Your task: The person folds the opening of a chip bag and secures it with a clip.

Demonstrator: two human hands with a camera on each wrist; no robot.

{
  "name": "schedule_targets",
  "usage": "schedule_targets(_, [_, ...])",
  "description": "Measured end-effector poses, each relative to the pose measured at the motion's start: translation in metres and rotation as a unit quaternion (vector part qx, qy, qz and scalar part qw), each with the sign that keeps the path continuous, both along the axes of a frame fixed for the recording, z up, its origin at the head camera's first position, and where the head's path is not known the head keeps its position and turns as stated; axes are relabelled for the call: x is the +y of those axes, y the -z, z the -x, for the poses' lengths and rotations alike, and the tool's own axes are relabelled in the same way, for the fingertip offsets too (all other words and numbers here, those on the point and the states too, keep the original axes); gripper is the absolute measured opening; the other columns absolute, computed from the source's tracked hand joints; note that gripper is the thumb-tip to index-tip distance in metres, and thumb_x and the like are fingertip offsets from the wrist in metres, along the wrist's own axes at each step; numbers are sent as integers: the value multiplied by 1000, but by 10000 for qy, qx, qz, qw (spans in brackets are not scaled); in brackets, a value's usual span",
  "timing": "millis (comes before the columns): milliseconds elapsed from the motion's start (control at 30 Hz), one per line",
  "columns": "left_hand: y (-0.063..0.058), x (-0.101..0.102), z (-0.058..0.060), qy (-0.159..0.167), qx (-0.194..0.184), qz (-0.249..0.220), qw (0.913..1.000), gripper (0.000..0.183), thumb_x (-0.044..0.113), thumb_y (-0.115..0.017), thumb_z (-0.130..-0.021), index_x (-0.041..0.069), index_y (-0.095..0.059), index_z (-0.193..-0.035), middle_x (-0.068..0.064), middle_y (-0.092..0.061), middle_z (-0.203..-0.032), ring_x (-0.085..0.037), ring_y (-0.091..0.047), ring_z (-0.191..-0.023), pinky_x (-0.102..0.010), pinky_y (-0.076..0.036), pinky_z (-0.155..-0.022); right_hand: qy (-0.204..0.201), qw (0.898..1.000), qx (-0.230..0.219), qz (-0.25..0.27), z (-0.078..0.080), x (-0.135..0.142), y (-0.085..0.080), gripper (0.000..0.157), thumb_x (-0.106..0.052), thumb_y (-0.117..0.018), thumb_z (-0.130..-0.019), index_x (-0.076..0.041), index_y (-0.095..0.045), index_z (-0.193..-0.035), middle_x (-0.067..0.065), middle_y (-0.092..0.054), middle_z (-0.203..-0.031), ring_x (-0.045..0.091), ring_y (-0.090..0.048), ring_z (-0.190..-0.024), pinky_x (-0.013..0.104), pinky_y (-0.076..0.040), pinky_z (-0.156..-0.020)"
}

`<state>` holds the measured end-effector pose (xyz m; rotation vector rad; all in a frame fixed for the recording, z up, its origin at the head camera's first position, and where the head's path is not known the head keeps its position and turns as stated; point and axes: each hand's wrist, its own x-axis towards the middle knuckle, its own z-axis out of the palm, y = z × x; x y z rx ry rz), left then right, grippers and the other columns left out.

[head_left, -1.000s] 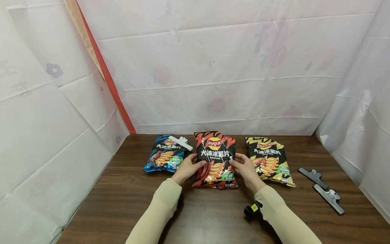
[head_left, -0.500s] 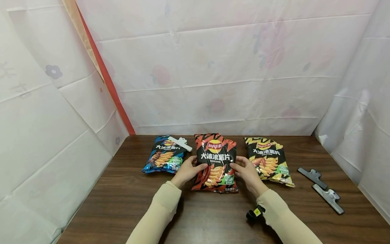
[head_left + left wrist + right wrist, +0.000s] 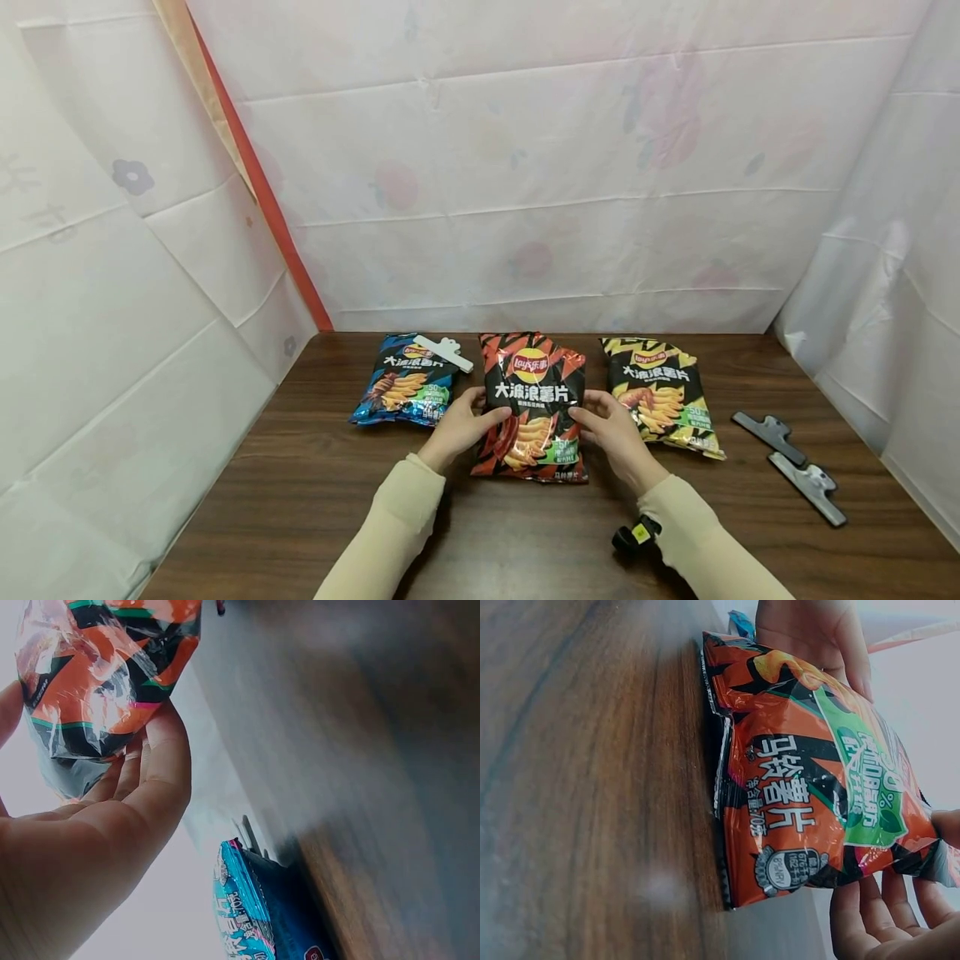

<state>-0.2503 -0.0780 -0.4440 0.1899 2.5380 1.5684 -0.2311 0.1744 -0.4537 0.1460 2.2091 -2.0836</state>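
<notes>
Both hands hold a red-and-black bag of potato chips in the middle, one at each side. My left hand grips its left edge, thumb on the front; in the left wrist view the fingers curl behind the shiny wrapper. On the other side my right hand pinches the right edge, thumb on the front and fingers behind. The right wrist view shows the bag's bottom seam close over the wooden table. The bag's back is hidden in the head view.
To the left lies a blue chip bag, a white clip across its upper right corner. A yellow-and-black chip bag lies to the right. Farther right are a dark grey clip and a silver clip. White sheeting surrounds the table.
Both hands have drawn the red-and-black chip bag slightly toward the person, keeping their grip on its sides. The other bags and the clips have stayed in place.
</notes>
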Motion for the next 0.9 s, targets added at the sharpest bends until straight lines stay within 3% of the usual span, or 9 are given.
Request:
schedule_targets(167, [0, -2, -3, 80, -35, -145, 9999, 81, 46, -70, -89, -1, -38, -147, -21, -55, -134, -34, -56, -121, -52, -48, -97, -41, 10000, 44, 72, -4, 1, -2, 43, -19, -64, -96, -2, -50, -132, 9, -60, -119, 10, -61, -98, 32, -54, -86])
schedule_targets(500, [-3, -4, -10, 140, -21, -145, 9998, 83, 50, -70, -87, 3, -38, -148, -19, -55, -135, -31, -58, -117, -48, -51, -92, -82, 9998, 13, 156, -14, 1, -3, 43, -16, -64, -95, 0, -47, -131, 11, -57, -119, 9, -60, -96, 32, -54, -85])
schedule_targets(900, [-2, -4, -19, 192, 274, -390, 9987, 75, 42, -72, -88, 0, -44, -143, -19, -60, -124, -28, -63, -107, -41, -53, -87, -204, 9994, 76, 254, -23, 3, -3, 43, -17, -65, -94, 0, -48, -130, 6, -57, -110, 12, -60, -95, 33, -55, -83])
